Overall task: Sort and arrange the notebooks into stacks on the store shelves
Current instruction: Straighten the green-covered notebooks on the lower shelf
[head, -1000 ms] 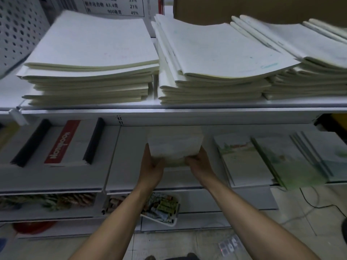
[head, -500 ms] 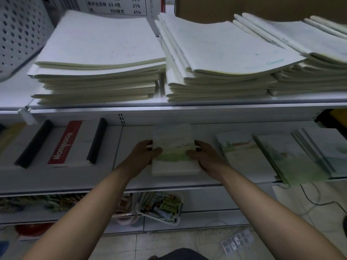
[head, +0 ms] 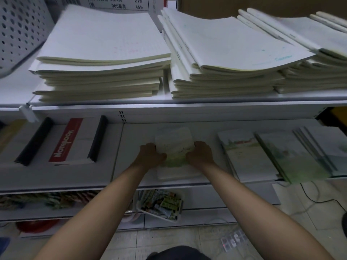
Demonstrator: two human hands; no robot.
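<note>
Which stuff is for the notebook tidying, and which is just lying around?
For the job: small notebook stack, gripped by the left hand and right hand; landscape-cover notebooks; big white notebook stacks; red-label notebooks.
Just lying about: tray of packets; perforated panel.

Three white stacks [head: 105,44], one held pile [head: 176,145], two hands [head: 150,156]

1. I see the small notebooks [head: 175,141]: smooth, matt paper covers.
2. The shelf [head: 169,109]: white painted metal, faintly glossy.
3. The upper stacks [head: 105,44]: plain matt paper.
</note>
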